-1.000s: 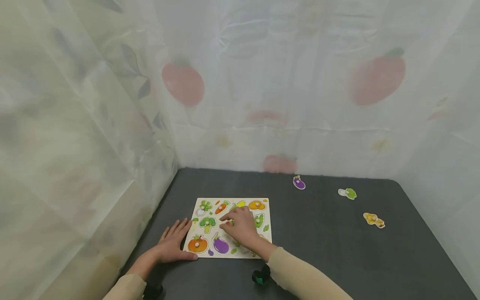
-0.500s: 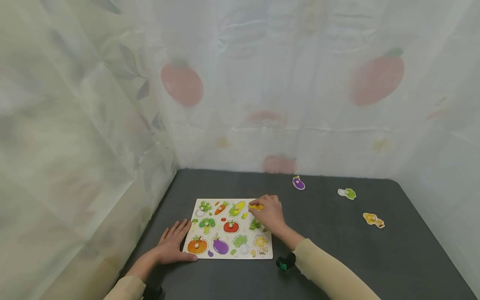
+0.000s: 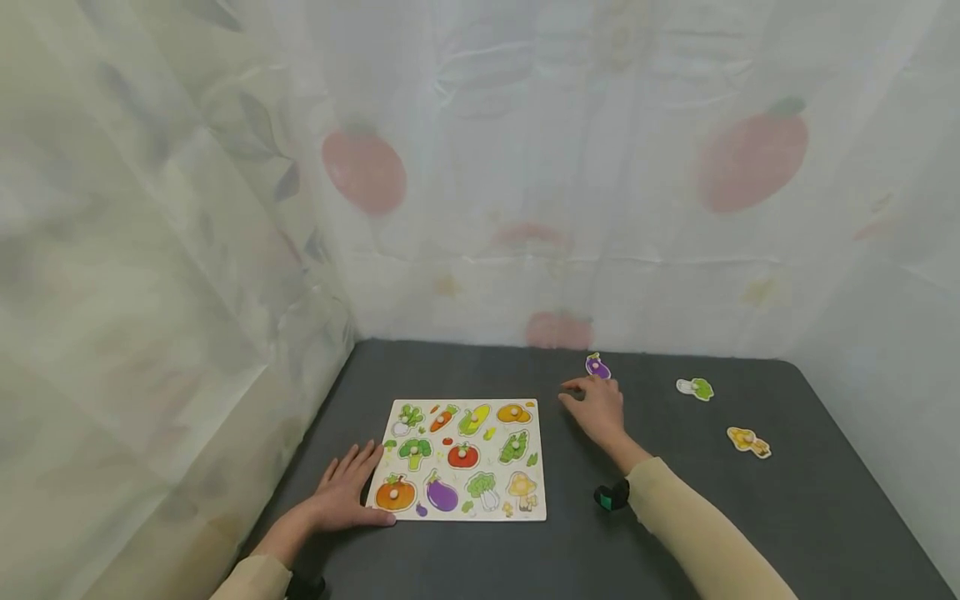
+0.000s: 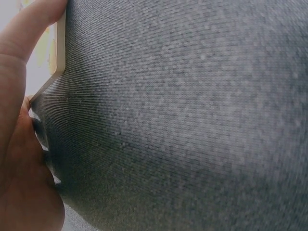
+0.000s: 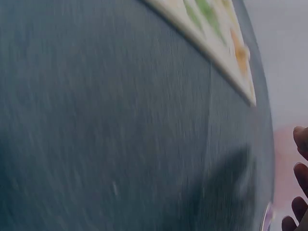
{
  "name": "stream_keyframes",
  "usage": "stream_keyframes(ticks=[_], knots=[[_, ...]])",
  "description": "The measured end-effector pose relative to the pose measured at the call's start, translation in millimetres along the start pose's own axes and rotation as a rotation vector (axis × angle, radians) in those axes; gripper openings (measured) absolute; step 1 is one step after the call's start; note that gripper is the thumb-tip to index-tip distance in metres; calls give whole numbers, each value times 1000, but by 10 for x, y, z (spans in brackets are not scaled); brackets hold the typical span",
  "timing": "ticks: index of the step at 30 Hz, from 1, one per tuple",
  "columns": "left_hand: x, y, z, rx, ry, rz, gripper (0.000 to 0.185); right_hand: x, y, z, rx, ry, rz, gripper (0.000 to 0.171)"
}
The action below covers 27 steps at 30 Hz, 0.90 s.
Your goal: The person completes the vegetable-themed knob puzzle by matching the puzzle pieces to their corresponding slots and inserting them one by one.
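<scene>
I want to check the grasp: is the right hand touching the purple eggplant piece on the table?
Cannot tell. In the head view the right hand has its fingertips right beside the eggplant piece, but neither contact nor gap shows plainly.

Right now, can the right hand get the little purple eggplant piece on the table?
Probably yes: the right hand is open, just short of the eggplant piece, with only bare table between them.

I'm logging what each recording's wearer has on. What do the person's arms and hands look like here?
Both arms wear long beige sleeves to the wrist. The left hand and right hand are bare, no gloves or rings visible. A small black device with green trim sits under the right wrist; a dark one under the left.
</scene>
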State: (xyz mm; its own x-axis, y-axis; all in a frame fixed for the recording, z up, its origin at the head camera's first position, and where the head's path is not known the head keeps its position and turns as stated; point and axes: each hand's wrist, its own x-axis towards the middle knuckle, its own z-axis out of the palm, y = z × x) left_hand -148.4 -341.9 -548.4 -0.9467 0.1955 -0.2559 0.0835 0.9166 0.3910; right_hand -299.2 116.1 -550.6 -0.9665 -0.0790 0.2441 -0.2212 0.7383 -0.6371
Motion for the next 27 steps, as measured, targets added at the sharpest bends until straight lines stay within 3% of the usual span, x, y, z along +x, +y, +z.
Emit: stream_keyframes(ticks=[13,27], knots=[[6,-19,17,-19,3,-5,127,231,424,-225,-78,13,196,37],[22,-32,32,-31,-5,-10,126,393,535,-203,-79,39,273,41]])
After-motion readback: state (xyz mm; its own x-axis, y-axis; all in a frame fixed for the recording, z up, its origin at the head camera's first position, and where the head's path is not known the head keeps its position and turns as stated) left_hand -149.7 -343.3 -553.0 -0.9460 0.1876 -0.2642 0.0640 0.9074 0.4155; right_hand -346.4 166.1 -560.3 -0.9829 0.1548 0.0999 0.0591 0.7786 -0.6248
